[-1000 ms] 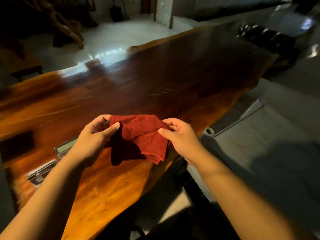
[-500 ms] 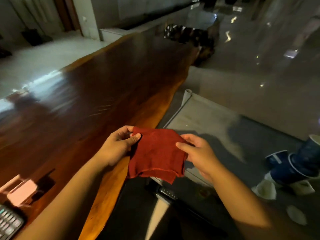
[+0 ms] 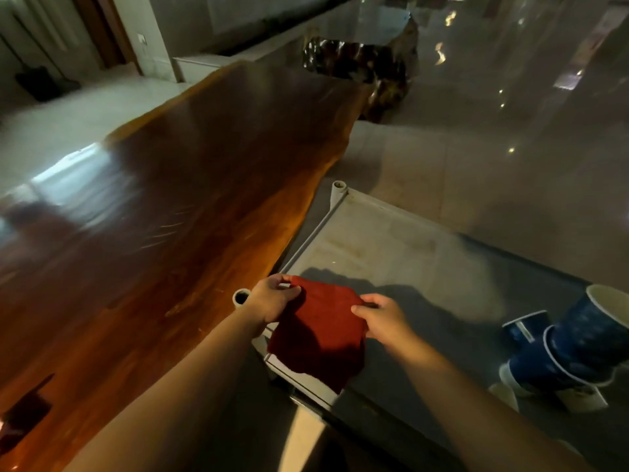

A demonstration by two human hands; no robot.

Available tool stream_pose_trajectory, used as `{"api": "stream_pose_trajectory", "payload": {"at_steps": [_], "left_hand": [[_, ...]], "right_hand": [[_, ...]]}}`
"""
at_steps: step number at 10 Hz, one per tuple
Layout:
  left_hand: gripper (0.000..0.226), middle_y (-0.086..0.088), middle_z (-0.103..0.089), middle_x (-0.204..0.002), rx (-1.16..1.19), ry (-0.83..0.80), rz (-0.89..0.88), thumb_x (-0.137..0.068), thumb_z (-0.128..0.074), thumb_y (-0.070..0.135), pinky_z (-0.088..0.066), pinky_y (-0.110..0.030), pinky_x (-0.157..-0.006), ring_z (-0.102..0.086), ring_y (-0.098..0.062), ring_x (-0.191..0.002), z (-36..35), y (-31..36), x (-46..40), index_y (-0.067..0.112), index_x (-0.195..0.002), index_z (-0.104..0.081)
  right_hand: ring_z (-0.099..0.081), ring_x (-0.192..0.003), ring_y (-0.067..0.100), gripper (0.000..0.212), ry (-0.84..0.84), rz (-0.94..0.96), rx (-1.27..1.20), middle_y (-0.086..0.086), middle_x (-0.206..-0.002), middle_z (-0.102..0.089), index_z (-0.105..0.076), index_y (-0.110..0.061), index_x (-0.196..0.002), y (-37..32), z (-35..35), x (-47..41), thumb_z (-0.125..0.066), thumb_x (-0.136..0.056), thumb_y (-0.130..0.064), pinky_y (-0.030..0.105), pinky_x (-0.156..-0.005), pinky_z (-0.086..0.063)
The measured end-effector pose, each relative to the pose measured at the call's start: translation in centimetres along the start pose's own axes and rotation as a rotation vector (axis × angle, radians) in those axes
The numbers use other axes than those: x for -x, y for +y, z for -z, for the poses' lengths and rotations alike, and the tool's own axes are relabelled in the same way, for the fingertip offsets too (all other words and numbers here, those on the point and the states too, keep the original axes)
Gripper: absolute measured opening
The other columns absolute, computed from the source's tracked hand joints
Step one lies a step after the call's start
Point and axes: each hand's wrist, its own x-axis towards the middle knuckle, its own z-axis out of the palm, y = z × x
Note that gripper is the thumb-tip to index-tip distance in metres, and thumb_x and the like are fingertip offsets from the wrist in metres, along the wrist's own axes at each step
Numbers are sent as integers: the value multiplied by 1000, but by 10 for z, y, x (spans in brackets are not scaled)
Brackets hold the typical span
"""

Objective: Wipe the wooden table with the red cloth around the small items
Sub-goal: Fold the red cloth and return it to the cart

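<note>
A folded red cloth (image 3: 320, 330) hangs between both hands, held in the air over the near corner of a grey shelf, to the right of the table's edge. My left hand (image 3: 272, 298) pinches its upper left corner and my right hand (image 3: 384, 321) pinches its upper right corner. The long polished wooden table (image 3: 163, 206) stretches away on the left, glossy and dark red-brown with a lighter orange edge. A dark small item (image 3: 23, 413) sits at the table's near left edge, partly cut off.
A grey metal shelf (image 3: 401, 247) with tube posts stands right beside the table. Several blue paper cups (image 3: 571, 349) lie and stand on it at the right. A dark glossy wood stump (image 3: 367, 66) sits beyond the table's far end. Tiled floor surrounds everything.
The view has swung right, and both hands carried the cloth from above the table to over the grey shelf. The calculator and pink item on the left have left the view.
</note>
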Motion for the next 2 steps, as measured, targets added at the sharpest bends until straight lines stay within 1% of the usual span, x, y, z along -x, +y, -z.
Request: {"api": "stream_pose_trajectory", "payload": {"at_steps": [1,2], "left_hand": [[17,-1,-71,-109,-36,18,18,-97,-64,28,-60,-26,-67,-75,-13,-86,-1,-2,-17,26,-114,-64],[25,5,-69,-112,-89,67,-13,-97,-64,32,-55,-17,-63,-70,-6,-88,4,-4,-18,29,-122,-63]], "right_hand": [[-57,-69,17,25,-8,58,96,12,-91,-64,-65,1,-115,-1,-1,-20,-65,-90,5,25,-59,-47],[-59,-74,19,24,-32,97,217,12,-96,-64,-65,-1,-114,-7,-2,-32,-67,-90,2,22,-61,-47]]}}
